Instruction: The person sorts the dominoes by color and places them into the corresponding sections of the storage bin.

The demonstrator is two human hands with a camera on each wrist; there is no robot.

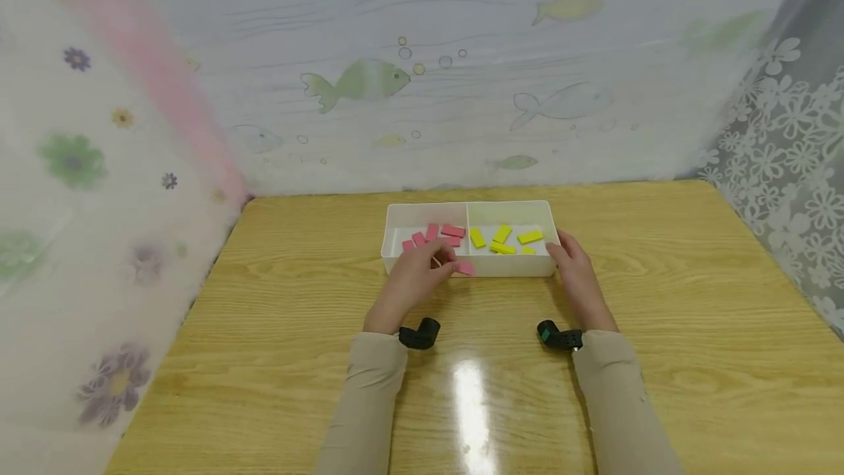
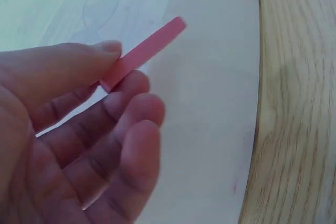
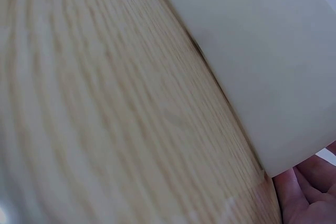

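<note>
- The left hand (image 1: 412, 281) pinches a pink strip (image 2: 144, 52) between thumb and fingers, just in front of the white tray (image 1: 514, 267), near its pink compartment.
- The strip's long axis points away from the fingers, toward the tray wall.
- The right hand (image 1: 575, 270) rests against the tray's right end; its grip cannot be told.

The table (image 1: 659, 314) under my hands is glossy varnished wood with visible grain. The divided tray (image 1: 422, 212) looks like smooth matt white plastic. The pink piece (image 2: 144, 53) I pinch appears matt and smooth.
</note>
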